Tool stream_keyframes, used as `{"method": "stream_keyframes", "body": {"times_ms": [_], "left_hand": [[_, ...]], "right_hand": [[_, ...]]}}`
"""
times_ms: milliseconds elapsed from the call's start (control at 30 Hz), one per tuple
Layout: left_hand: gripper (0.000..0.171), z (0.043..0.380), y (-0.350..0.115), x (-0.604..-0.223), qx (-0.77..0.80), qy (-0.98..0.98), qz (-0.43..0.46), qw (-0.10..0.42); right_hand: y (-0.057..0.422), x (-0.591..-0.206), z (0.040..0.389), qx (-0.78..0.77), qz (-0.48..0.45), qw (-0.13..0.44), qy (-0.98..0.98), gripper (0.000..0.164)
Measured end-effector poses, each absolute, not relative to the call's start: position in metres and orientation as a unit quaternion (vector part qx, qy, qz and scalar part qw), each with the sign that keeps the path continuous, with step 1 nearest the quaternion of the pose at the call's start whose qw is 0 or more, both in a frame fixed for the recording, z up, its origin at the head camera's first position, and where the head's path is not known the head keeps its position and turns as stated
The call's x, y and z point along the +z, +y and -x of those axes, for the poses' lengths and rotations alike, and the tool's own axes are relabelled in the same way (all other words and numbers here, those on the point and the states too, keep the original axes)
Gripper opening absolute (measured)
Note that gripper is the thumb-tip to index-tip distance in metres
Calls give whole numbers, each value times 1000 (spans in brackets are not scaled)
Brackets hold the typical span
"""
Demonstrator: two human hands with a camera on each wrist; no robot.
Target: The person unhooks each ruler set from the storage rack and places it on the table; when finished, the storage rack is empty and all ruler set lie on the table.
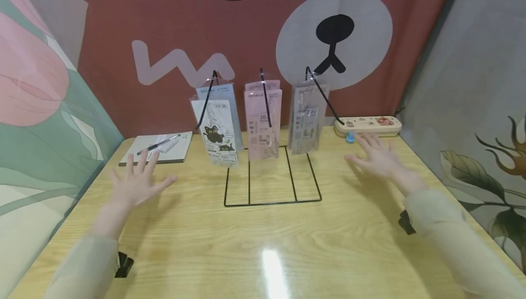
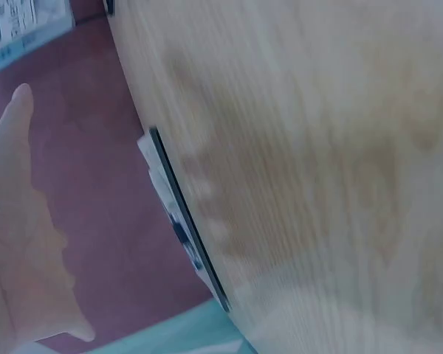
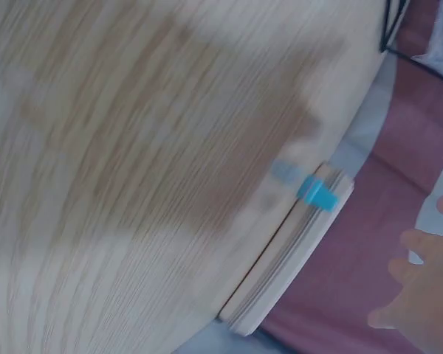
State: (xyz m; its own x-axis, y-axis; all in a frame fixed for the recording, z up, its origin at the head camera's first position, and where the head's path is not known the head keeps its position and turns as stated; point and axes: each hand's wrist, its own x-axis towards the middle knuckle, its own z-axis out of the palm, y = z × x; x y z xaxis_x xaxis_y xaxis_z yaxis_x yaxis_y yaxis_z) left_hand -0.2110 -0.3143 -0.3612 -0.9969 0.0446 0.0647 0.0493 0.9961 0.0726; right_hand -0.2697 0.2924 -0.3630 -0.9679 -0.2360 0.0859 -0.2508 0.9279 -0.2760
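A notepad (image 1: 181, 146) bearing a pen (image 1: 158, 144) lies by the back-left corner of the surface (image 1: 197, 244); the left hand (image 1: 133, 187) hovers near, fingers spread wide; packets (image 1: 256, 130) hang from a black wire rack (image 1: 273, 202), room before its front edge; the right hand (image 1: 380, 158), fingers wide, hovers near a small blue object (image 1: 349, 138) beside a pale case (image 1: 365, 126) along the back edge

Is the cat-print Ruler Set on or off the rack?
On: the Ruler Set hangs from the leftmost hook of the black wire rack, head view.
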Motion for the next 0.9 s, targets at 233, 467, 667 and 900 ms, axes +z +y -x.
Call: {"method": "stream_keyframes", "body": {"times_ms": [233, 467, 667, 900], "left_hand": [[89, 193, -282, -370, -76, -994, 73, -10], [85, 184, -240, -382, -112, -984, 137, -24], [82, 191, -214, -395, -146, -973, 179, -20], [72, 207, -192, -405, -185, -959, 213, -38]], "right_hand": [[266, -365, 266, 239, -188, 65, -950, 76], [235, -374, 269, 327, -205, 56, -921, 71], [217, -385, 275, 377, -199, 74, -902, 70], [209, -382, 282, 463, -137, 38, -875, 71]]}}
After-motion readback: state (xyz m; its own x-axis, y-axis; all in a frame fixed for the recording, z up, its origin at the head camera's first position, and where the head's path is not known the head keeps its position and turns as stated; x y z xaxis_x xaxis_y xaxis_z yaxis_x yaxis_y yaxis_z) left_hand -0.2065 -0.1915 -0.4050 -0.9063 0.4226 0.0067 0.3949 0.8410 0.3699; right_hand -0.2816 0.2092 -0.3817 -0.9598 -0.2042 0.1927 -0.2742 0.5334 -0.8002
